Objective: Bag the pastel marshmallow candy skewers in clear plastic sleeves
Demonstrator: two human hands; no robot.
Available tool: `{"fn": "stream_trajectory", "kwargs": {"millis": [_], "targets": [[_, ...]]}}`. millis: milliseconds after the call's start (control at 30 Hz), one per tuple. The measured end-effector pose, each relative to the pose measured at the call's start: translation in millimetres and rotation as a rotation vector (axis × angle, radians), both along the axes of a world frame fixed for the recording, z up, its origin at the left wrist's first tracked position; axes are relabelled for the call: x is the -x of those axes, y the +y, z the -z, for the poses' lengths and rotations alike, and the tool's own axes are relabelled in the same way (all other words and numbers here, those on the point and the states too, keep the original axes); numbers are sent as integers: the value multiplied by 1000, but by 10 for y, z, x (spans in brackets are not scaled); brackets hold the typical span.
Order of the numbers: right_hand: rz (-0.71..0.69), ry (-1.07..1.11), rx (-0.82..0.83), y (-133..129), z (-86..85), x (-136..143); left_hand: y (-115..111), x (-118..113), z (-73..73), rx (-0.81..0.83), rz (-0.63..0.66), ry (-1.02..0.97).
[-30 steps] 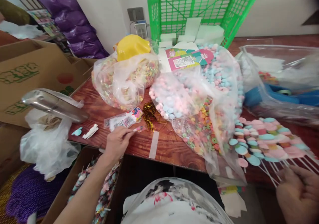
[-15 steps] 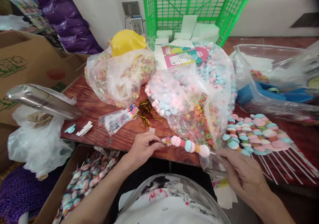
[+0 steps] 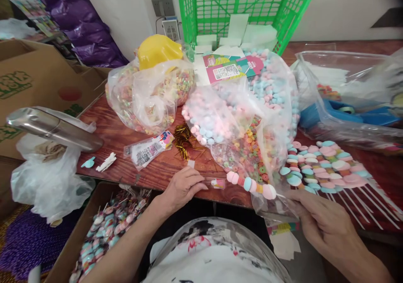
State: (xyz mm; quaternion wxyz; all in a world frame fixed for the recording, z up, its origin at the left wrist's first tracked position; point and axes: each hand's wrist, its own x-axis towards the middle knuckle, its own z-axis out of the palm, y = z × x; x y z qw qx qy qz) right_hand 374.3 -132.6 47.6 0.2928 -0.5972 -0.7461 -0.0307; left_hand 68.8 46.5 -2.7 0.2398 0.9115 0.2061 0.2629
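Note:
My left hand (image 3: 185,187) is at the table's front edge, thumb and forefinger closed on the end of a small clear plastic bag (image 3: 218,184) with a printed label. Just right of that bag is a candy skewer (image 3: 251,184), pink, blue, white and orange pieces threaded on a white stick. My right hand (image 3: 317,213) pinches the stick's bare end. Finished-looking candy skewers (image 3: 327,165) lie in a row on the right, sticks toward me. Flat clear bags with printed labels (image 3: 149,150) and gold twist ties (image 3: 183,142) lie beyond my left hand.
Bags of marshmallow candy (image 3: 210,115) and ring candy (image 3: 151,98) fill the middle. A green basket (image 3: 248,6) stands behind, a clear bin (image 3: 349,60) at right. A steel flask (image 3: 56,129) lies left; below it, a carton (image 3: 67,237) holds wrapped skewers.
The candy skewer and my right hand have moved right. The skewer's left end, earlier overlapping the small bag by my left fingers, is now apart from it.

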Motion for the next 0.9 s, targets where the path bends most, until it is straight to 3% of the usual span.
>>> {"fn": "stream_trajectory", "kwargs": {"millis": [433,633,900], "targets": [[33,99,53,-175,260,10,-34,21,-40,6,6,-8],[35,149,80,-180,362,91,-32,0,-82,150,-35,2],[52,124,-105,-178,201,117,-40,-35,-118,222,-79,-18]]}}
